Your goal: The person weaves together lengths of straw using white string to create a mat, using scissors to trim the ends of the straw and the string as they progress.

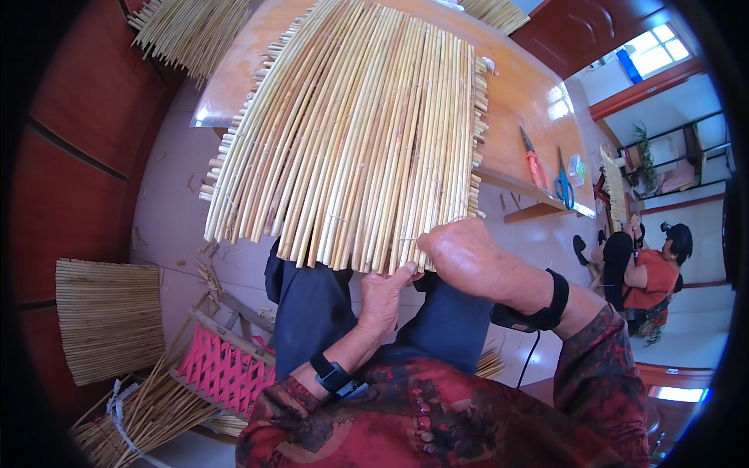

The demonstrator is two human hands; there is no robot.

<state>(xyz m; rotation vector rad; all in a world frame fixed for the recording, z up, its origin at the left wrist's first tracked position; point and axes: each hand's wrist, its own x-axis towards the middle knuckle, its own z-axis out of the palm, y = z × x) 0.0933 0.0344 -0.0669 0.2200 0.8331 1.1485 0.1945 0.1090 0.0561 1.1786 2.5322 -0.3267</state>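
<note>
The stick mat partly hides the left hand.

The person had on a dark red shirt, blotched with black, and navy trousers. The left wrist bore a black strap with a rectangular case; the right forearm, a black band trailing a black cable. The hands were bare.

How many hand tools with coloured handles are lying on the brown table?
2: an orange-handled tool and, to its right, blue-handled scissors, both near the near right corner of the table. Others may be hidden by the stick mat.
</note>
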